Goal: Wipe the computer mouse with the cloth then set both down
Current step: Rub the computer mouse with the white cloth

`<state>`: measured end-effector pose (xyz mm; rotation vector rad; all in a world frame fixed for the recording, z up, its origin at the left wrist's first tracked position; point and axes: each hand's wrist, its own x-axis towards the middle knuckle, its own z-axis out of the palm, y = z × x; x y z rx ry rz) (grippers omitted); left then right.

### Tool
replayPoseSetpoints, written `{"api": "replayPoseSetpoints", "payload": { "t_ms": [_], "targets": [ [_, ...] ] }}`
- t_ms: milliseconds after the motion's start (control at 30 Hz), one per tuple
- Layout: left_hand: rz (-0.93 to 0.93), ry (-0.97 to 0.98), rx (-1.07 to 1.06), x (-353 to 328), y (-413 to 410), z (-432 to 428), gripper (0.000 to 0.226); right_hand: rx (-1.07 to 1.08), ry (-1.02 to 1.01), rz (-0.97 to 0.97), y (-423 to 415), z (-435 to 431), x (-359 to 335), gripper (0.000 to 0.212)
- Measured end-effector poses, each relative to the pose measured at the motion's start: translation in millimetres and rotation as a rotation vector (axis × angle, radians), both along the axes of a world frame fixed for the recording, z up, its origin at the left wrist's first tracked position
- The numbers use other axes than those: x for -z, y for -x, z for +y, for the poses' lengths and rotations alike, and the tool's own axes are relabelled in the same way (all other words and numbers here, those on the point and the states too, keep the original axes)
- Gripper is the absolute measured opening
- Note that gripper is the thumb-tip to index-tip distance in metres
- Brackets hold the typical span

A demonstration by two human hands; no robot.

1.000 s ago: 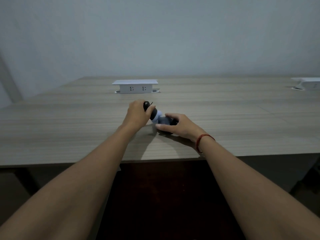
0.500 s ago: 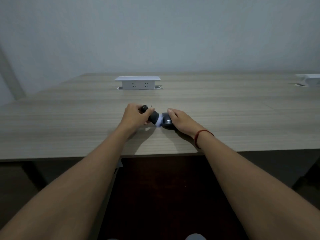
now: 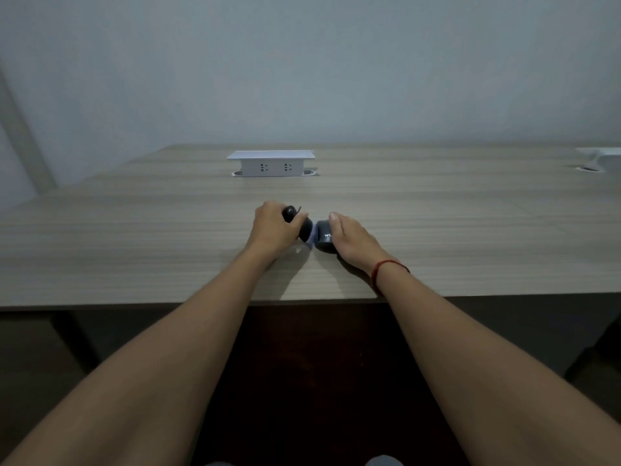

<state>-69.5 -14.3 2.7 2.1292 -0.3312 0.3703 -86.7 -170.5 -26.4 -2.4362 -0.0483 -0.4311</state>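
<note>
Since a moment ago, both hands have drawn slightly apart on the wood-grain table (image 3: 134, 237). Left hand (image 3: 274, 230) grips the rounded black mouse (image 3: 297, 222); right hand (image 3: 349, 237) rests loosely over the bunched dark cloth (image 3: 323, 237).

Cloth (image 3: 323, 234) part-hidden; lettering unreadable

White socket box (image 3: 271, 164) on wooden table (image 3: 134, 250) (another far right (image 3: 601, 160)).
</note>
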Motion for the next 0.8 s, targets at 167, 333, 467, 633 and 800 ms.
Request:
{"api": "replayPoseSetpoints", "payload": {
  "t_ms": [167, 333, 467, 633, 800],
  "targets": [
    [-0.048, 0.086, 0.048, -5.3, 4.5, -0.1, 0.031, 0.011, -0.023, 0.005, -4.3, -0.7, 0.0, 0.036],
    [-0.089, -0.045, -0.035, 3.6, -1.8, 1.9, 0.036, -0.017, -0.15, 0.22, -2.5, -8.7, -4.8, 0.072],
    [-0.218, -0.003, 0.023, -21.7, -7.0, -4.7, 0.039, -0.079, -0.285, 0.265, 1.1, -17.8, -10.0, 0.119],
    [-0.242, -0.386, 0.133, -35.8, -8.9, -14.9, 0.04, -0.084, -0.307, 0.235, 3.5, -18.3, -9.4, 0.118],
    [-0.236, -0.527, 0.119, -39.6, -15.2, -8.2, 0.033, -0.019, -0.258, 0.231, 2.3, -11.7, -5.9, 0.108]
  ]
}}
